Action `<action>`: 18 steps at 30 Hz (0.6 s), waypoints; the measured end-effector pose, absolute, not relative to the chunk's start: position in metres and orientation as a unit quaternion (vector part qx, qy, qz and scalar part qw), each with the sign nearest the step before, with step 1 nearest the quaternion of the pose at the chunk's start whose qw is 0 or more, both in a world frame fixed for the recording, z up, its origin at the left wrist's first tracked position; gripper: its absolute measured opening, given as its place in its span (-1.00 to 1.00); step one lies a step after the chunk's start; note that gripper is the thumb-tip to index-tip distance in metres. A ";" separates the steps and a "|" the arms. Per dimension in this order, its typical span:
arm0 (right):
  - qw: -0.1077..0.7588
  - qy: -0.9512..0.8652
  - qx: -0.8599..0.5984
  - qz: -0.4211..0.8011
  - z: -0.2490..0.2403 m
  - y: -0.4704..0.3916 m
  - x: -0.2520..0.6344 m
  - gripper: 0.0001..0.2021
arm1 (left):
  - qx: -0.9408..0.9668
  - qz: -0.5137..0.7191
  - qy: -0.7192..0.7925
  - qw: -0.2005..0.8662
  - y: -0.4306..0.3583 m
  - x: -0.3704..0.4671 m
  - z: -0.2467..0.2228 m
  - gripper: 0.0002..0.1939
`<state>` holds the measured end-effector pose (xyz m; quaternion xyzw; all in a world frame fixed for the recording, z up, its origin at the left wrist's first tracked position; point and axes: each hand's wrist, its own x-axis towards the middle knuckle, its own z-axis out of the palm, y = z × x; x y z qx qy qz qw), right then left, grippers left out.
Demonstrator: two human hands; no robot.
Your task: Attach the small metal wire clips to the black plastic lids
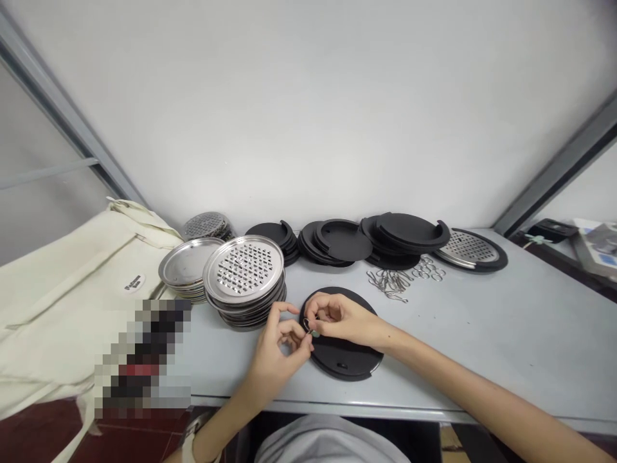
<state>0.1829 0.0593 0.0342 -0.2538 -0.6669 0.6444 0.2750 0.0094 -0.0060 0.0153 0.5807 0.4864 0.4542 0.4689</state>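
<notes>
Over the black round disc (344,354), my left hand (280,354) and my right hand (340,316) meet with their fingertips pinched together. Between them shows a small metal ring (306,323), gripped from both sides. Whether a clip hangs on that ring is hidden by the fingers. The disc lies flat on the table under my right hand and has a small slot near its front edge. Just behind my left hand stands a stack of round metal graters (244,270), its top one with raised teeth.
Metal clips (390,281) and loose rings (431,267) lie behind my right hand. Black discs (342,241) are piled along the wall, beside a grater in a black holder (470,249). More metal plates (189,263) and a cream cloth bag (72,289) are at left.
</notes>
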 end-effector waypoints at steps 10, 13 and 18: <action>0.303 -0.596 -0.250 0.700 0.040 0.060 0.183 -0.79 | 0.616 0.429 0.488 0.445 -0.009 0.008 0.020 -0.57; 0.308 -0.604 -0.262 0.687 0.039 0.060 0.182 -0.76 | 0.618 0.432 0.482 0.447 -0.009 0.008 0.018 -0.61; 0.290 -0.630 -0.291 0.659 0.036 0.060 0.181 -0.71 | 0.622 0.437 0.477 0.440 -0.009 0.007 0.016 -0.68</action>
